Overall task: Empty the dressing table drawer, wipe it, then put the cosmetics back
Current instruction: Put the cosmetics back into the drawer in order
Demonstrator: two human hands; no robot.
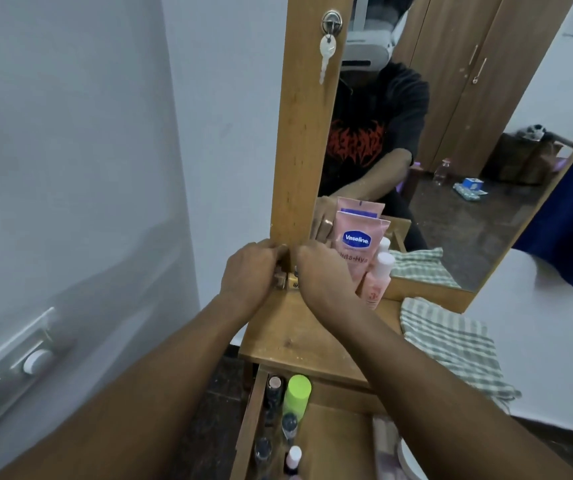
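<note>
Both hands are at the back left of the wooden dressing tabletop (298, 334), against the foot of the mirror frame (307, 140). My left hand (250, 268) curls around a small tan cosmetic item (280, 280). My right hand (319, 271) pinches a small gold-coloured item (293, 283) right beside it; my fingers hide most of both. A pink Vaseline tube (357, 247) and a pink bottle (376, 278) stand against the mirror. Below, the open drawer (248, 420) holds a green-capped bottle (297, 393), dark bottles (274, 393) and a small pink-capped bottle (293, 457).
A green-and-white checked cloth (451, 344) lies on the right of the tabletop and hangs over its edge. A key (327, 53) hangs from a lock high on the frame. A white wall with a switch panel (37, 362) is at the left.
</note>
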